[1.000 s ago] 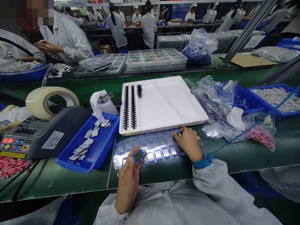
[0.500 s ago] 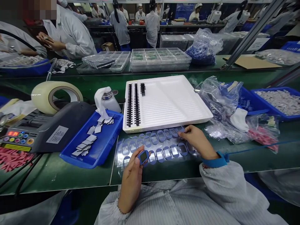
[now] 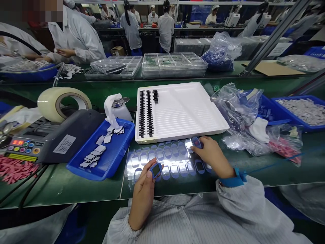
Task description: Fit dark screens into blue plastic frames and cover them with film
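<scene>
My left hand (image 3: 144, 189) is closed around a small blue device (image 3: 155, 169) with a dark rectangular screen, held face up over the near edge of a clear film sheet (image 3: 144, 166). Rows of blue-rimmed oval film pieces lie on that sheet, which shines with reflections. At its far right corner my right hand (image 3: 209, 151) is closed in a pinch at one blue-rimmed oval film piece (image 3: 196, 142), which looks tilted up from the sheet. The fingers partly cover its edge. A blue band circles the right wrist.
Beyond the sheet lies a white foam tray (image 3: 188, 115) with rows of black parts at its left. A blue bin (image 3: 101, 171) of white pieces, a tape dispenser (image 3: 73, 135) and a tape roll (image 3: 45, 105) stand left. Plastic bags (image 3: 231, 108) and a blue tray (image 3: 315, 127) lie right.
My right fingers have shifted slightly left, and the oval film piece at them now shows more plainly, tilted up. My left hand stays with the device. A co-worker's hands at far left have lowered.
</scene>
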Motion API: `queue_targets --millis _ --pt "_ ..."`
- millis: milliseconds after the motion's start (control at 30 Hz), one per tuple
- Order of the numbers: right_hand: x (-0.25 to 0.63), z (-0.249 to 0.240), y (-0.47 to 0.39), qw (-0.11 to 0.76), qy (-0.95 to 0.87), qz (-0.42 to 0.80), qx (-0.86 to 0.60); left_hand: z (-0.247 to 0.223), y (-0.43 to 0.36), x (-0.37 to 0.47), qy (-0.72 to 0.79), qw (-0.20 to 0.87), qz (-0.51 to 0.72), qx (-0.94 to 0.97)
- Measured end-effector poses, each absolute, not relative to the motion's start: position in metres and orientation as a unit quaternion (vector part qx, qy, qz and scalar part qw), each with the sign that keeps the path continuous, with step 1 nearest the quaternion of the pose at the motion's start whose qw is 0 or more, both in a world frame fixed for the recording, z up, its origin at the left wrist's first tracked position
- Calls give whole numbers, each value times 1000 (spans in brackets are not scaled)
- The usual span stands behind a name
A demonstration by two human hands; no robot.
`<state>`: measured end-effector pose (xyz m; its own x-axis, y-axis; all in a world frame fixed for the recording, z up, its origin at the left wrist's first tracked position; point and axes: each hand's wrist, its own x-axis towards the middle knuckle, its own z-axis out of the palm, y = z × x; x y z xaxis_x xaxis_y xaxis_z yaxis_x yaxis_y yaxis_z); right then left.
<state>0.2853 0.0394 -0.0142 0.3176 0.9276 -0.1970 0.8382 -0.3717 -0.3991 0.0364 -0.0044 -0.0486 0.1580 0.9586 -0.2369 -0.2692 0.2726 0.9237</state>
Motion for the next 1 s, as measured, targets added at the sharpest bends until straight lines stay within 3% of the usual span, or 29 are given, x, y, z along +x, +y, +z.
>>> queue_targets --millis 133,333,733,1000 --pt "271 -27 37 125 -556 118 -813 -49 -4 37 454 652 472 382" --pt "265 -33 34 164 -549 94 -814 -49 -3 38 467 650 462 382" --pt "255 -30 25 277 -528 154 -788 -39 -5 42 504 613 449 411" --pt "248 -3 17 365 -519 222 -740 -41 -4 44 505 595 456 427"
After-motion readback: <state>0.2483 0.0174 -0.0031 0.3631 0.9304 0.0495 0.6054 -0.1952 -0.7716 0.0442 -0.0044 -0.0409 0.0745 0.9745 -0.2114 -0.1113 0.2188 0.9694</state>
